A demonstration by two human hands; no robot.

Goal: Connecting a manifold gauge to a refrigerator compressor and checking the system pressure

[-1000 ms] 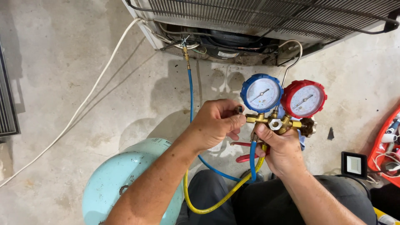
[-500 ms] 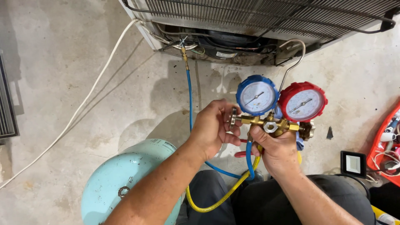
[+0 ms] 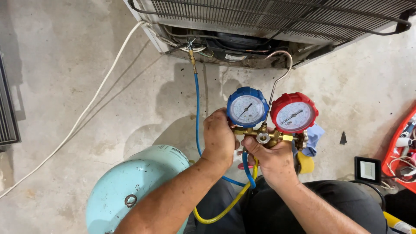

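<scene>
A brass manifold (image 3: 269, 137) carries a blue-rimmed gauge (image 3: 247, 108) and a red-rimmed gauge (image 3: 294, 113). My left hand (image 3: 219, 138) is closed around the knob at the manifold's left end, under the blue gauge. My right hand (image 3: 271, 157) grips the manifold body from below. A blue hose (image 3: 196, 112) runs from the manifold to a brass fitting (image 3: 192, 57) at the base of the appliance (image 3: 268, 17). A yellow hose (image 3: 225, 210) loops down over my lap. A pale green gas cylinder (image 3: 130, 186) lies by my left forearm.
A white cable (image 3: 86, 108) crosses the concrete floor. A dark grille (image 3: 8, 112) stands at the left edge. A small black box with a pale face (image 3: 367, 170) and a red tray of tools (image 3: 401, 151) sit on the right. A bent metal hook (image 3: 277, 78) rises behind the gauges.
The manifold and both hands have shifted a little left and up in view. My left hand has closed further over the left knob.
</scene>
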